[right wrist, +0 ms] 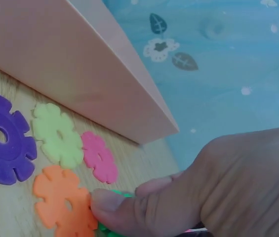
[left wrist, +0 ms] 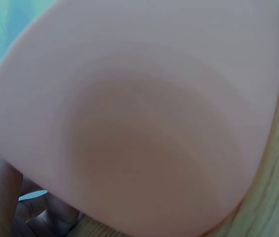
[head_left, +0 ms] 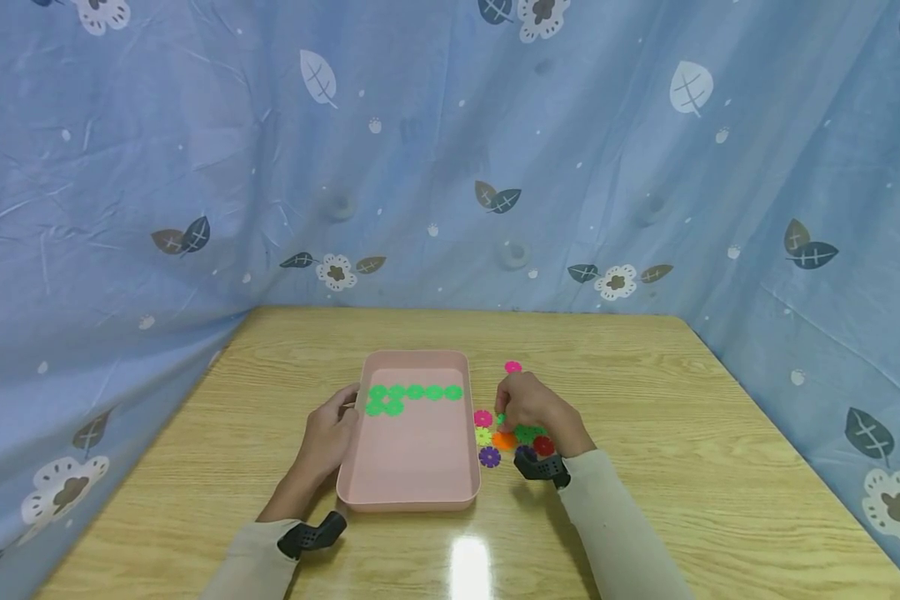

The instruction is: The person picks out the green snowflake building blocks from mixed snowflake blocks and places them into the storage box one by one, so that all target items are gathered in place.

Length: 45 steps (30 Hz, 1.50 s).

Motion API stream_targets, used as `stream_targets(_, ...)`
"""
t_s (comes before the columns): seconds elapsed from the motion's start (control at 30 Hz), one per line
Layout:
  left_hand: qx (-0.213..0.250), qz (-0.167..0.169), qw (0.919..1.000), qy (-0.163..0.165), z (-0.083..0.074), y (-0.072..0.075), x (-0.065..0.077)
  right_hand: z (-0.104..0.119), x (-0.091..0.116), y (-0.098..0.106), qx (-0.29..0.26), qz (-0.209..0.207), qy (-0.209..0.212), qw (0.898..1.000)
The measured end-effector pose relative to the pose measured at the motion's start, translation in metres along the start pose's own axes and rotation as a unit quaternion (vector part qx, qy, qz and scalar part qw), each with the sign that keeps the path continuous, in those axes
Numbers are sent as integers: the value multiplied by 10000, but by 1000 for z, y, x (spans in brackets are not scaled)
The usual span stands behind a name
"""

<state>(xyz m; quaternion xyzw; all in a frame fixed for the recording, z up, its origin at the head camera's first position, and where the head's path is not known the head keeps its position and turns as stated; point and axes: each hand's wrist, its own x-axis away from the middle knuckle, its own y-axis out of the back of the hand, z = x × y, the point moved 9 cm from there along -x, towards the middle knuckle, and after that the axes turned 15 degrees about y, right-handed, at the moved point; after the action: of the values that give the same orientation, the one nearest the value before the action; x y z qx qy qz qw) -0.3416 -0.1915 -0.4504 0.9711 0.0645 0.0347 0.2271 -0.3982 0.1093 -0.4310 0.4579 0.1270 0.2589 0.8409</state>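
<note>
A pink tray [head_left: 412,475] stands on the table, with several green flower-shaped discs [head_left: 416,392] laid in two rows near its far end. My left hand [head_left: 330,433] holds the tray's left side; in the left wrist view its curled fingers [left wrist: 55,215] show outside the rim. To the right of the tray, my right hand [head_left: 528,402] pinches a green flower-shaped disc [head_left: 501,419] between thumb and fingers, low over the loose discs. The thumb [right wrist: 114,207] covers most of that disc in the right wrist view, beside an orange disc [right wrist: 62,200].
Loose discs lie right of the tray: purple [head_left: 490,457], yellow-green [head_left: 483,437], pink [head_left: 483,418], red [head_left: 543,446] and more green [head_left: 527,434]. Another pink disc [head_left: 513,367] sits farther back. A blue patterned curtain [head_left: 420,167] hangs behind the wooden table [head_left: 630,392].
</note>
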Motion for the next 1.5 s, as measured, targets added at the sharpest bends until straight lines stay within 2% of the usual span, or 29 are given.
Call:
stream_targets(0.23, 6, -30, 10000, -46, -3, 0, 1, 7, -1, 6, -310, -56, 481, 9983)
stream_targets(0.47, -9, -53, 10000, -5, -2, 0, 1, 19, -5, 26, -244, -768, 886, 9928)
stream_targets(0.57, 10, -51, 10000, -45, -2, 1, 0, 26, -8, 32, -249, -953, 1007, 9900)
stream_targets(0.97, 23, -62, 10000, -39, -1, 3, 1, 58, -22, 41, -674, -909, 1276, 9853)
stream_targets(1.17, 23, -9, 10000, -21, -1, 0, 1, 70, -33, 35, -758, -882, 1298, 9847)
stream_targets(1.5, 3, -60, 10000, -70, 0, 2, -1, 81, -53, 10, -1431, -930, 1168, 9784)
